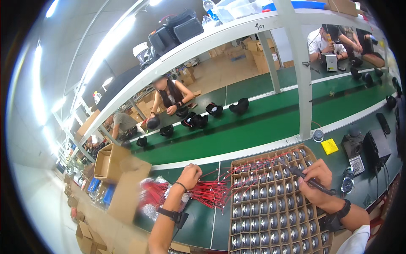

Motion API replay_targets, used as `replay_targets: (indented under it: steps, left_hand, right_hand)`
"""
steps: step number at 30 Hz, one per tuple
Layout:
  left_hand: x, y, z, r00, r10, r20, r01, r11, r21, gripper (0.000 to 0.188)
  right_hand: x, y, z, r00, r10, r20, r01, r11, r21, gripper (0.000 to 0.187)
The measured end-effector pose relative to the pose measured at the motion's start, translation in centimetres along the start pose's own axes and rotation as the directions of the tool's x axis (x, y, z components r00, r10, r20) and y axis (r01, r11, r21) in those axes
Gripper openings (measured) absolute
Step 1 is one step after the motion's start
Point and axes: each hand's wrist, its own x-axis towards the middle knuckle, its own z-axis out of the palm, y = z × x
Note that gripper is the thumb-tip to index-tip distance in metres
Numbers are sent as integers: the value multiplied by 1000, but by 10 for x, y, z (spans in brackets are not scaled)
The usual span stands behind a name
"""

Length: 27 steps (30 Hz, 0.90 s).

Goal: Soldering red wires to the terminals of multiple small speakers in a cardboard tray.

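Note:
My right hand [316, 180] grips the dark handle of a soldering iron [313, 182], its thin tip pointing up and left over a divided cardboard tray [231, 213]. In the tray's cells stand several small round metal-rimmed speakers [254, 223]. Red wires [258, 166] with small white ends lie across the upper rows. To the left, my left hand [191, 174] is closed with its fingertips pinched, and a thin red wire runs from them toward the tray. Below that hand a bundle of red wires [208, 194] spreads over the table, beside more wires in clear plastic [158, 194].
Beyond a white rail, a green conveyor [262, 127] carries several black cup-shaped housings [240, 106]. A white post [301, 84] rises ahead. On the right are a yellow pad [329, 146], a black box [376, 147] with cables and a loose speaker [348, 182]. Co-workers [171, 95] sit across the belt.

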Motion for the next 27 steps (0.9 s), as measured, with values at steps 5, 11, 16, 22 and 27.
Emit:
replay_targets:
  steps: [5,11,16,22,27]
  left_hand:
    - [-4,24,-29,965,-168,-201,122,967,-222,12]
    - [-14,32,-58,911,-198,-361,95,954,-283,10]
    - [-23,49,-79,886,-214,-412,104,956,-273,12]
    - [-45,38,-68,912,-148,-382,47,964,-262,13]
    - [-52,47,-86,937,-121,-328,97,991,-88,14]
  right_hand:
    - [0,0,-2,1000,0,4,0,1000,-12,18]
    - [1,-2,-1,1000,-28,-11,28,1000,-5,18]
    - [-1,-1,-2,1000,2,-11,-2,1000,11,18]
    - [0,1,0,1000,-2,-19,2,999,35,18]
    - [-1,1,-1,1000,29,-5,-28,998,48,17]
